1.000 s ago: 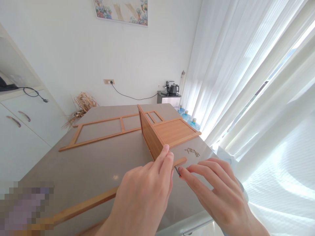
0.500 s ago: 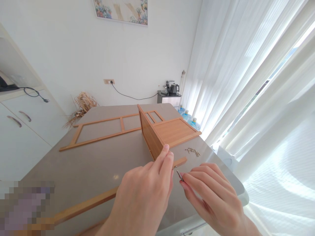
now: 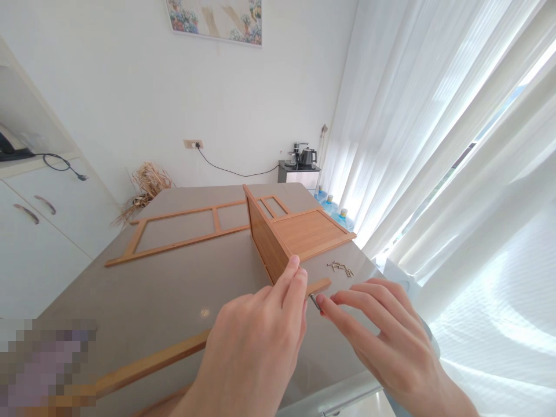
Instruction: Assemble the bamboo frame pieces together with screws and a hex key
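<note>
My left hand (image 3: 256, 341) is closed around the near end of an upright wooden panel (image 3: 270, 246) and the wooden rail (image 3: 319, 286) that crosses it. Its index finger points forward along the panel's top edge. In the thumb and index finger of my right hand (image 3: 382, 341) is a slim metal piece (image 3: 315, 302) that looks like a screw. Its tip meets the near side of the rail, just right of my left fingers. The other right fingers are raised and curved. A small pile of screws (image 3: 341, 268) lies beyond my right hand.
A wooden frame (image 3: 174, 248) lies flat on the grey table (image 3: 174, 301), left of the upright panel. Another frame with a solid panel (image 3: 313, 234) lies to its right. A long wooden rail (image 3: 152, 365) extends toward the lower left. Curtains (image 3: 478, 231) hang along the right.
My right hand has moved slightly up and left, bringing the metal piece against the rail. Its other fingers have spread and lifted. My left hand stays in place.
</note>
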{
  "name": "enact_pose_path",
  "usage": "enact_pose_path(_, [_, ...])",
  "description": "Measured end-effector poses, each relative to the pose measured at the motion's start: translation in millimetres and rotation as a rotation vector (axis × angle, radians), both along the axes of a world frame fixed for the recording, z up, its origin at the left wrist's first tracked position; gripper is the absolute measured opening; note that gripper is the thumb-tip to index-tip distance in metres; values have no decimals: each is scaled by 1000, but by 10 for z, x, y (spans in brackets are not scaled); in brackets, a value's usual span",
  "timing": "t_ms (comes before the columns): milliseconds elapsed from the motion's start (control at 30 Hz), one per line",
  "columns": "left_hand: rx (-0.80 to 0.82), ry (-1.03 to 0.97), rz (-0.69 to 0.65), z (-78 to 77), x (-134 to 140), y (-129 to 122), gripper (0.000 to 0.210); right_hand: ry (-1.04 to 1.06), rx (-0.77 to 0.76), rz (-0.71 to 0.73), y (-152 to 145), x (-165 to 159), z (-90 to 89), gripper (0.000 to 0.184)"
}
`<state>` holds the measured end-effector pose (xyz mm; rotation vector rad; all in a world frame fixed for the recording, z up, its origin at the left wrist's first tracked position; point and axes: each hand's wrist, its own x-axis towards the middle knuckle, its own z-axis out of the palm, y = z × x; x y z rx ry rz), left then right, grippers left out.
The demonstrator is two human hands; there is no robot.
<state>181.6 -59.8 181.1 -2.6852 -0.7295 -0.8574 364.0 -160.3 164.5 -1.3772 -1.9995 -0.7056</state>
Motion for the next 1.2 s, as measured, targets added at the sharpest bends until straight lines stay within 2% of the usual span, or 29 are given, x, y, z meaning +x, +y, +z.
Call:
enact_pose_path(267, [5, 20, -15, 0, -18, 1, 31, -140, 7, -42, -21, -32, 171, 37])
enact_pose_path(467, [2, 9, -11, 12, -7, 2, 30, -202, 2, -31, -15, -46, 267, 33])
enact_pose_path(633, [-4, 10, -4, 7, 5, 2, 30, -4, -80, 21, 12, 19, 115, 30])
enact_pose_path(833, [15, -4, 1, -9, -9, 1, 31, 153, -99, 40, 86, 28, -39, 12])
enact_pose_path(1033, [24, 4, 6, 2, 5, -2, 31, 253, -176, 82, 62, 65, -175, 15])
enact_pose_path(1100, [34, 2, 7, 1, 5, -9, 31, 363, -231, 99, 44, 94, -282, 16])
enact_pose_path(1200, [27, 1, 6, 6, 2, -18, 31, 662, -327, 135, 50, 129, -468, 12])
